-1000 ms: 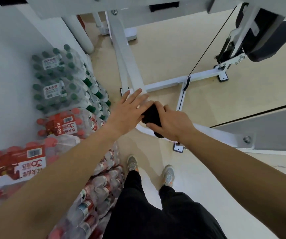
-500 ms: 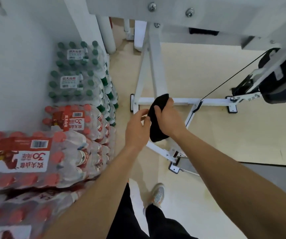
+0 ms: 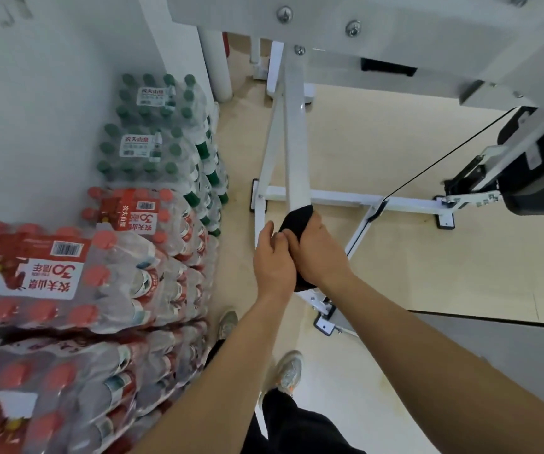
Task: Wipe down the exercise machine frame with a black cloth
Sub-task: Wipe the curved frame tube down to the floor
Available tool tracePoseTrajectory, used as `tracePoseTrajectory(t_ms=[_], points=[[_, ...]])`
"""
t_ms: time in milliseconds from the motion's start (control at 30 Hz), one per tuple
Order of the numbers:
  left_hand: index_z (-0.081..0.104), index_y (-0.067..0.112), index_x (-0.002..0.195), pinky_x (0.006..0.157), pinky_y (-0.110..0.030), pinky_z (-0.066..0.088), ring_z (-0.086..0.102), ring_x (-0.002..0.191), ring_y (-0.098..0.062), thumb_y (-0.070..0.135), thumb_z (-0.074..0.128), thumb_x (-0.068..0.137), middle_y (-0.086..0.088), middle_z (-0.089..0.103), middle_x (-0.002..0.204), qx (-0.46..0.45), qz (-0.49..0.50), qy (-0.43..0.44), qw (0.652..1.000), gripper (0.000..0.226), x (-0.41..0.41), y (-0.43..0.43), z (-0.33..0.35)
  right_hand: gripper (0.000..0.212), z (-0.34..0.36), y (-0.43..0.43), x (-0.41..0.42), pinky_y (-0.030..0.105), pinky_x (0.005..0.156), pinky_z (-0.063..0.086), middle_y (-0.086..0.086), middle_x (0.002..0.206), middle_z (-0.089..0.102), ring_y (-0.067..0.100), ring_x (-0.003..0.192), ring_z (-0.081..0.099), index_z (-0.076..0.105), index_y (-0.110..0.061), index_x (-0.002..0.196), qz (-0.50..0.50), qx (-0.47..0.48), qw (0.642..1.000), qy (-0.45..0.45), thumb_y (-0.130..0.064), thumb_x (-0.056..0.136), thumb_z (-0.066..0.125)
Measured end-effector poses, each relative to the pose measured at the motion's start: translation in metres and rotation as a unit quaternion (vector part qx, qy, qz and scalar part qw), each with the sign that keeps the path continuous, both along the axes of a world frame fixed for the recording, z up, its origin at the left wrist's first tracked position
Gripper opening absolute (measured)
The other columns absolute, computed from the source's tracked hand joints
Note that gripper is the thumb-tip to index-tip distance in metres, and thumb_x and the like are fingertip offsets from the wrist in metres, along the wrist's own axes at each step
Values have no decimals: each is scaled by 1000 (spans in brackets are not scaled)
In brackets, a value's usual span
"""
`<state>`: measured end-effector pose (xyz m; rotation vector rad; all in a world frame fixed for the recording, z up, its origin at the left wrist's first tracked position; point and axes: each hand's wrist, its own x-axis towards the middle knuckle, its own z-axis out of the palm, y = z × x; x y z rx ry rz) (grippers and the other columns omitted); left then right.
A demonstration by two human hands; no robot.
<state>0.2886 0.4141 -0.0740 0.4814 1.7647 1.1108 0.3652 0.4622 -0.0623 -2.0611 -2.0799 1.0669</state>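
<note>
Hands (image 3: 296, 257) around black cloth (image 3: 296, 216) on white frame bar (image 3: 295, 152)

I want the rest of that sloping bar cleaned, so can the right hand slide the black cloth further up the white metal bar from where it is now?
Probably yes. The right hand already wraps the black cloth around the white metal bar, and the bar above looks bare.

Single head-worn wide-angle view. Looks steeply down from standing height, close over both forearms, toward floor (image 3: 378, 152) and feet.
</note>
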Motion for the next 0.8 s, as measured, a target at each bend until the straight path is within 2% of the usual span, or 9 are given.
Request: tracePoseTrajectory(t_ms=[167,267,367,467,600,700,800], points=[[57,21,137,97,-19,41,56,116,-4,23,48,103,9,61,131,3,-64,86,994,36,-57,23,-8,49,-9,36,-36,39,63,52,15,105,63,33,84,66,38,0,123,-64,63,994,-58,-45,102,40],[57,19,136,98,-23,44,59,114,-7,21,48,102,8,63,127,22,-70,99,992,35,-90,54,-13,47,-19,82,-56,34,52,44,14,101,63,30,78,66,38,-1,120,-82,92,988,-92,-44,102,40],[57,20,135,93,-20,40,57,111,-4,22,48,102,12,62,123,33,-92,123,988,35,-113,92,-21,48,-28,141,-71,33,58,40,15,103,63,32,85,66,39,-1,119,-110,121,981,-106,-46,102,40],[58,20,133,95,-19,40,56,112,-3,21,48,102,12,62,122,38,-102,110,988,33,-123,126,-27,50,-36,198,-86,34,65,38,15,108,64,35,94,65,39,-2,122,-129,136,976,-112,-47,101,42],[58,17,133,100,-27,46,59,110,-5,22,49,101,5,64,127,61,-138,108,983,33,-126,162,-28,52,-37,257,-100,35,69,39,16,115,63,37,102,64,38,-1,126,-132,142,974,-116,-46,99,45],[57,20,133,96,-27,46,58,110,-5,24,49,100,7,64,127,65,-154,122,978,34,-128,171,-22,54,-30,265,-105,37,74,39,17,123,60,38,108,61,35,-1,132,-126,119,979,-110,-43,100,45],[58,21,131,92,-22,41,57,111,-5,25,47,100,10,64,127,48,-160,139,976,34,-128,162,-16,49,-21,222,-95,38,75,39,17,126,56,39,110,60,35,-1,132,-117,96,984,-90,-37,101,45]])
